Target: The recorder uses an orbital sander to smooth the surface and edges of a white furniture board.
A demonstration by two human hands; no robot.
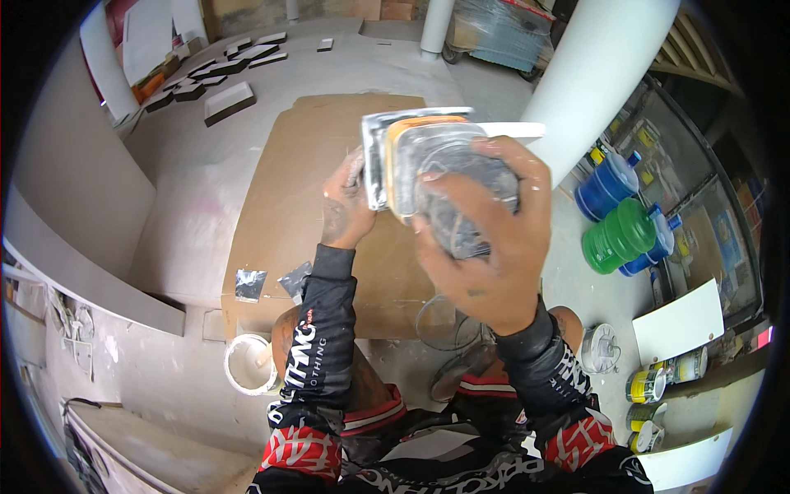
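Sanding block (448,177) with an orange pad sits at upper centre of the frame, raised above the brown board (280,206) on the floor. Right hand (485,239) covers its face, fingers curled and pressed onto it. Left hand (347,204) grips the shiny metal plate (377,160) at the block's left edge, fingers wrapped behind. White bucket (249,364) stands at lower left.
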